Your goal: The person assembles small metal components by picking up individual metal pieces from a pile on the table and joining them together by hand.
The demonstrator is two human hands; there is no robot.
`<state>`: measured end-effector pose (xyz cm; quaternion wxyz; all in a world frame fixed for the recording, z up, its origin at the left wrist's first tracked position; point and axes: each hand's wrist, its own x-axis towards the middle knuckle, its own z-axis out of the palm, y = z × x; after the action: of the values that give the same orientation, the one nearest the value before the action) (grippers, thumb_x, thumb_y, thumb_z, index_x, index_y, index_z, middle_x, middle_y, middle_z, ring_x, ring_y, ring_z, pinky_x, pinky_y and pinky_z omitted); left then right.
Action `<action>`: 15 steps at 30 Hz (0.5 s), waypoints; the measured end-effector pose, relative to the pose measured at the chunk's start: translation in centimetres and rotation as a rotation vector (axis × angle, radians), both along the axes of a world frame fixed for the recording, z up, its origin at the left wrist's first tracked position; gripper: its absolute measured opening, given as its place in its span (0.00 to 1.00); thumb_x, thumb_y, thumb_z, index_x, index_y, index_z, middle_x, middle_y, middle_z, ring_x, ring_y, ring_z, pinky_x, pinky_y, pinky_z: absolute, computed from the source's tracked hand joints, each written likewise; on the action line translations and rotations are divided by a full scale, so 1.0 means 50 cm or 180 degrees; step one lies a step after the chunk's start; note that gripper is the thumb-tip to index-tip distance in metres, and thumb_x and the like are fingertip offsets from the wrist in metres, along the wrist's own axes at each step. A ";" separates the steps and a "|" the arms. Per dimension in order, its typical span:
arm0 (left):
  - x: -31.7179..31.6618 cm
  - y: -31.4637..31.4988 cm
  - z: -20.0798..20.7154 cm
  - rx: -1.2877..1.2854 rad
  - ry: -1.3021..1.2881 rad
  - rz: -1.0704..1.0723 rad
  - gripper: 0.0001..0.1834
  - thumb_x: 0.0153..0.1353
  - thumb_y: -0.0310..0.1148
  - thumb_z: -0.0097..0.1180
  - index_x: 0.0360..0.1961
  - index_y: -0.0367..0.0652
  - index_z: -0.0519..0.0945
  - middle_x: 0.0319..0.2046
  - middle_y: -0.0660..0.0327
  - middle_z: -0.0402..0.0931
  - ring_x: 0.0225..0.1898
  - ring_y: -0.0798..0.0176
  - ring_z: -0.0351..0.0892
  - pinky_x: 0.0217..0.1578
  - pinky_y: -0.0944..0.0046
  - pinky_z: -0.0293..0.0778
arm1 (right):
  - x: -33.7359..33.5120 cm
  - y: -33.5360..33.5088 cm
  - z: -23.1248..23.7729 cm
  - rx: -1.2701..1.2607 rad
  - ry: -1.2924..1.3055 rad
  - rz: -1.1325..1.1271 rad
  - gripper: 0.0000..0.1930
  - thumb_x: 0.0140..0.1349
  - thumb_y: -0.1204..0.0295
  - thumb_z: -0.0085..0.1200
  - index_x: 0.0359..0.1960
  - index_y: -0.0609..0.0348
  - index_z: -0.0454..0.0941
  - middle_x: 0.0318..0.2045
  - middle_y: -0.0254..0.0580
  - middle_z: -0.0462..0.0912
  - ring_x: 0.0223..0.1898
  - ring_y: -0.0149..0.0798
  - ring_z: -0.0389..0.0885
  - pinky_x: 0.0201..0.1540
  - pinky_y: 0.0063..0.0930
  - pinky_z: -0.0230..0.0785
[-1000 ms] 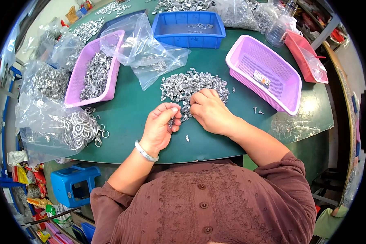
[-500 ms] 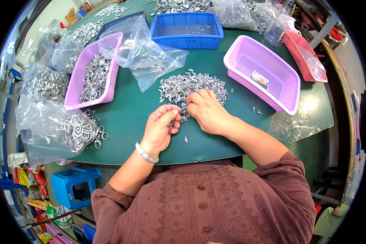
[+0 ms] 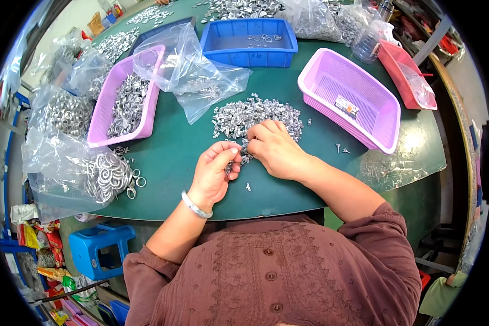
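Observation:
A heap of small silver metal clips point(image 3: 239, 117) lies on the green table in front of me. At its near edge my left hand point(image 3: 214, 169), with a pale bangle on the wrist, is closed with thumb against forefinger. Bits of grey metal show among its curled fingers. My right hand point(image 3: 280, 152) bends down beside it, palm toward the heap, fingertips drawn together. What those fingertips hold, if anything, is hidden behind the hand. One loose metal clip point(image 3: 248, 187) lies nearer to me on the table.
Left of the heap stand a purple basket point(image 3: 152, 117) of metal parts and a plastic bag point(image 3: 65, 190) spilling rings. Beyond are a clear bag point(image 3: 193, 100) and a blue tray point(image 3: 250, 58). A second purple basket point(image 3: 386, 138) and a red basket point(image 3: 388, 54) are on the right.
Both hands stay at the near edge of the heap with almost the same finger pose. Only a very slight shift of the right hand shows.

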<state>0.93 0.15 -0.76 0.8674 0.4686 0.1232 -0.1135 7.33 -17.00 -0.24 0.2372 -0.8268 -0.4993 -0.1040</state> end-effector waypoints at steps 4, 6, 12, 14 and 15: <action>0.000 0.000 -0.001 0.0024 0.0000 0.0011 0.04 0.56 0.28 0.49 0.32 0.41 0.74 0.22 0.65 0.71 0.20 0.72 0.66 0.19 0.76 0.62 | 0.000 0.002 0.001 -0.0072 -0.0035 0.0006 0.07 0.43 0.78 0.48 0.26 0.59 0.76 0.36 0.40 0.70 0.43 0.41 0.65 0.48 0.33 0.54; -0.001 0.000 -0.001 0.0030 0.0014 0.0017 0.04 0.56 0.28 0.49 0.32 0.41 0.74 0.22 0.65 0.71 0.20 0.72 0.66 0.19 0.76 0.62 | 0.000 0.002 0.000 -0.0089 -0.0042 0.0008 0.07 0.43 0.78 0.48 0.26 0.59 0.76 0.36 0.40 0.70 0.43 0.41 0.65 0.48 0.33 0.54; 0.000 -0.002 0.000 0.0051 0.0040 0.0044 0.04 0.56 0.27 0.49 0.32 0.41 0.74 0.22 0.65 0.71 0.20 0.72 0.66 0.18 0.76 0.61 | 0.001 0.000 -0.004 0.0050 -0.0091 -0.0006 0.06 0.43 0.78 0.48 0.24 0.59 0.76 0.36 0.40 0.70 0.43 0.41 0.65 0.47 0.32 0.54; 0.000 -0.002 0.000 0.0057 0.0049 0.0050 0.04 0.56 0.27 0.49 0.32 0.41 0.74 0.22 0.65 0.71 0.20 0.72 0.66 0.18 0.76 0.61 | 0.000 0.001 0.002 -0.0031 0.0036 0.0027 0.06 0.42 0.78 0.48 0.25 0.59 0.75 0.36 0.39 0.70 0.43 0.41 0.65 0.47 0.33 0.54; 0.000 -0.002 0.000 0.0054 0.0045 0.0048 0.04 0.56 0.27 0.49 0.32 0.41 0.74 0.22 0.65 0.71 0.20 0.72 0.66 0.18 0.76 0.62 | 0.001 0.000 0.000 -0.0029 0.0035 0.0023 0.06 0.42 0.78 0.48 0.25 0.59 0.75 0.36 0.39 0.70 0.43 0.41 0.65 0.47 0.33 0.54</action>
<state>0.94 0.04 -0.75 0.8633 0.4742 0.1339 -0.1092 7.36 -16.98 -0.24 0.2365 -0.8266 -0.5014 -0.0962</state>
